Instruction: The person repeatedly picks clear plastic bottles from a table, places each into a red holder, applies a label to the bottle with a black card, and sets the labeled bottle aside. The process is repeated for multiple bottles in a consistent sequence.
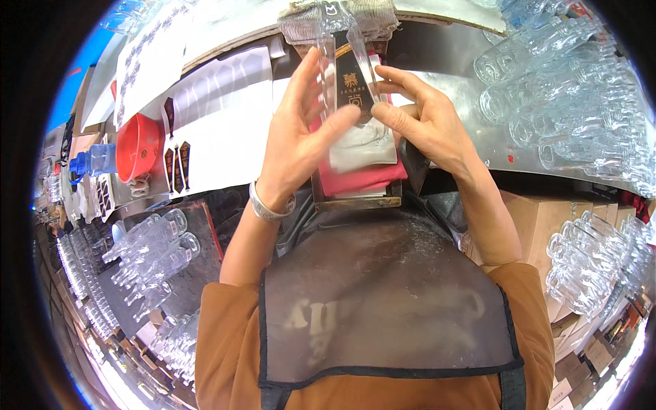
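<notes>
A clear glass bottle (336, 42) lies lengthwise on a small wooden stand (357, 202) padded with red cloth (355, 179) and a white cloth (361, 149). A black pointed label (352, 92) sits on the bottle's face. My left hand (301, 130) cups the bottle's left side, thumb pressing on the label's lower end. My right hand (424, 119) holds the right side, fingertips touching the label's edge. A wristwatch (268, 207) is on my left wrist.
Many empty clear bottles are piled at the right (567, 89), lower right (594, 263) and lower left (154, 253). A red bowl (137, 147) and several spare black labels (176, 167) lie on white sheets at the left. Cardboard boxes (540, 219) stand at my right.
</notes>
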The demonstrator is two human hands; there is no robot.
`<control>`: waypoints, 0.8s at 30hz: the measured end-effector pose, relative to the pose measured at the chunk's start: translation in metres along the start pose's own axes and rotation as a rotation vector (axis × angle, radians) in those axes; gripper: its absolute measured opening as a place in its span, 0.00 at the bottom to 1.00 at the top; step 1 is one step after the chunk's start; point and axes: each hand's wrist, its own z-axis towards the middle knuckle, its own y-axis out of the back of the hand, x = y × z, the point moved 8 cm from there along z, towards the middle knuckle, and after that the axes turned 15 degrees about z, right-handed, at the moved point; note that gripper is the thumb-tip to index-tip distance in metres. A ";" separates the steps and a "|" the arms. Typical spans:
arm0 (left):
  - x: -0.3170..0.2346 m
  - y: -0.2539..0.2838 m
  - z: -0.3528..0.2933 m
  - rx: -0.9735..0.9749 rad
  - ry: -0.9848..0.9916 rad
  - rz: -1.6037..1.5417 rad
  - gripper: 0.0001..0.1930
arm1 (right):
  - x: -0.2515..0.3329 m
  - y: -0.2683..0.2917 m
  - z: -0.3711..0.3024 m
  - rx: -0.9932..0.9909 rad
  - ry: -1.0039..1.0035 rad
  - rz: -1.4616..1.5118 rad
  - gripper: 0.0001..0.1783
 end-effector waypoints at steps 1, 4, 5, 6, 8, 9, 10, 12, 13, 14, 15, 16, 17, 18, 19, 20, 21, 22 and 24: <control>0.002 -0.003 -0.007 0.007 0.033 -0.020 0.42 | -0.003 0.001 -0.003 -0.005 -0.012 -0.010 0.35; 0.014 -0.003 -0.015 0.029 0.095 -0.083 0.42 | -0.005 -0.002 -0.009 -0.006 -0.017 -0.015 0.36; 0.017 -0.002 -0.015 0.038 0.110 -0.104 0.41 | -0.006 -0.002 -0.009 -0.012 -0.010 0.038 0.36; 0.018 -0.002 -0.015 0.038 0.133 -0.152 0.40 | -0.006 -0.002 -0.007 -0.020 -0.002 0.092 0.35; 0.019 -0.002 -0.014 0.039 0.180 -0.248 0.38 | -0.007 -0.001 -0.003 -0.045 0.032 0.102 0.34; 0.019 -0.002 -0.014 0.028 0.183 -0.239 0.37 | -0.009 0.000 0.000 -0.061 0.057 0.060 0.34; 0.018 -0.004 -0.013 0.019 0.186 -0.230 0.36 | -0.008 0.001 0.001 -0.076 0.081 0.017 0.33; 0.019 -0.004 -0.013 -0.001 0.180 -0.221 0.34 | -0.008 -0.004 0.002 -0.047 0.033 -0.006 0.32; 0.019 -0.004 -0.013 -0.010 0.172 -0.219 0.34 | -0.007 -0.006 0.003 -0.032 0.009 -0.018 0.31; 0.020 -0.003 -0.014 -0.020 0.164 -0.218 0.34 | -0.006 -0.006 0.002 -0.040 0.009 -0.030 0.31; 0.020 -0.004 -0.013 -0.020 0.165 -0.220 0.33 | -0.005 -0.006 0.002 -0.049 0.010 -0.041 0.31; 0.020 -0.004 -0.013 -0.021 0.165 -0.222 0.33 | -0.005 -0.005 0.001 -0.057 0.011 -0.052 0.31; 0.019 -0.004 -0.013 -0.021 0.165 -0.224 0.33 | -0.006 -0.005 0.002 -0.058 0.013 -0.047 0.31; 0.019 -0.004 -0.012 -0.018 0.169 -0.221 0.33 | -0.007 -0.005 0.002 -0.061 0.016 -0.043 0.31; 0.018 -0.004 -0.012 -0.015 0.173 -0.218 0.33 | -0.008 -0.004 0.002 -0.065 0.019 -0.039 0.31; 0.018 -0.004 -0.012 -0.012 0.178 -0.215 0.33 | -0.008 -0.004 0.002 -0.068 0.016 -0.039 0.31; 0.018 -0.004 -0.012 -0.013 0.173 -0.221 0.33 | -0.008 -0.005 0.002 -0.069 0.014 -0.039 0.31; 0.018 -0.004 -0.012 -0.013 0.168 -0.227 0.33 | -0.007 -0.005 0.002 -0.070 0.011 -0.039 0.31; 0.018 -0.004 -0.012 -0.015 0.167 -0.231 0.33 | -0.007 -0.006 0.001 -0.059 0.016 -0.018 0.31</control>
